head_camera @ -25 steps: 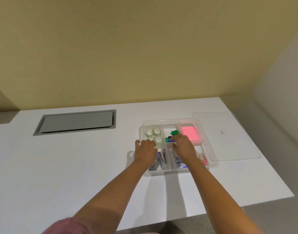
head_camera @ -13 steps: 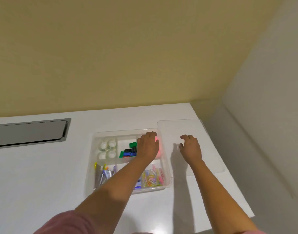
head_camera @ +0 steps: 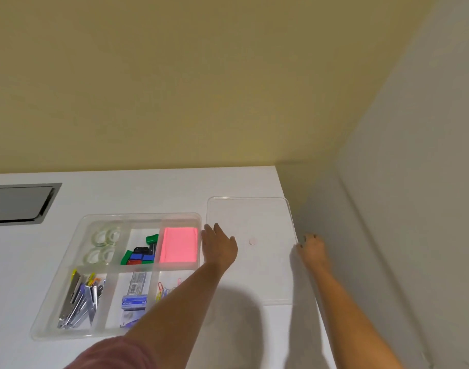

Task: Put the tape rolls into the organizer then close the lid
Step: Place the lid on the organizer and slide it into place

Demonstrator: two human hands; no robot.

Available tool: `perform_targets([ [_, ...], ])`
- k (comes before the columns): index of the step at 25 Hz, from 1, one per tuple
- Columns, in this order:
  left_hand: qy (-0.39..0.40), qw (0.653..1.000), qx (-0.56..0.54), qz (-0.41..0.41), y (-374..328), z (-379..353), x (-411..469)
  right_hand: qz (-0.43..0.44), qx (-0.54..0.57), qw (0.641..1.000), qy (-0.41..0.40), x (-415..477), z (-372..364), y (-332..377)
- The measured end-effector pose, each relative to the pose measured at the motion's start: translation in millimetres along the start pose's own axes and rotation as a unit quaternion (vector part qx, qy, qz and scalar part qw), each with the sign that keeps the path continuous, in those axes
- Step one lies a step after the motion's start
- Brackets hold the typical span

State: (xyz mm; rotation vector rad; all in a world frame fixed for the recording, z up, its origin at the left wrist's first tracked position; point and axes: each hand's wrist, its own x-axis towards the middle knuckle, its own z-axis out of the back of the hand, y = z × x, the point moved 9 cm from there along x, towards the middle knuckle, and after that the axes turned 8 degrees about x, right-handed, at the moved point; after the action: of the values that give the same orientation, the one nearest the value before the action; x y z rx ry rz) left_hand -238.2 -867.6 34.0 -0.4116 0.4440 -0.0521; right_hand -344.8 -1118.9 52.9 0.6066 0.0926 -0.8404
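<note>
Both hands have left the organizer (head_camera: pixel 68 283) and gone to the lid (head_camera: pixel 257 278), which lies flat on the white surface (head_camera: pixel 20 275) just right of it. Left hand (head_camera: pixel 220 249) rests at the lid's left edge, fingers spread, holding nothing. Right hand (head_camera: pixel 312 251) curls at the lid's right edge; whether its grip has closed on the rim, I cannot tell. Four tape rolls (head_camera: pixel 103 245) sit in the organizer's far-left compartment.
</note>
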Motion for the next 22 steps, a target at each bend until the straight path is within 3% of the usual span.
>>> perform_targets([
  [3,0.005,0.997,0.001,0.073,13,-7,5,0.010,0.006,1.000,0.009,8,-9,2],
  [6,0.009,0.995,-0.004,0.095,3,-6,8,-0.008,0.024,1.000,-0.004,12,-9,1],
  [10,0.003,0.977,-0.163,0.139,-8,9,12,-0.038,0.092,0.992,-0.078,17,21,-5],
  [13,-0.014,0.960,-0.257,0.111,-24,25,10,-0.021,0.199,0.961,-0.190,12,64,2],
  [17,0.003,0.951,-0.300,0.075,-49,41,-6,0.037,0.276,0.907,-0.315,-8,124,37],
  [20,-0.046,0.933,-0.355,0.046,-53,68,-16,0.106,0.303,0.877,-0.357,-24,157,72],
  [22,-0.076,0.900,-0.428,0.024,-49,94,-25,0.133,0.299,0.872,-0.365,-33,169,89],
])
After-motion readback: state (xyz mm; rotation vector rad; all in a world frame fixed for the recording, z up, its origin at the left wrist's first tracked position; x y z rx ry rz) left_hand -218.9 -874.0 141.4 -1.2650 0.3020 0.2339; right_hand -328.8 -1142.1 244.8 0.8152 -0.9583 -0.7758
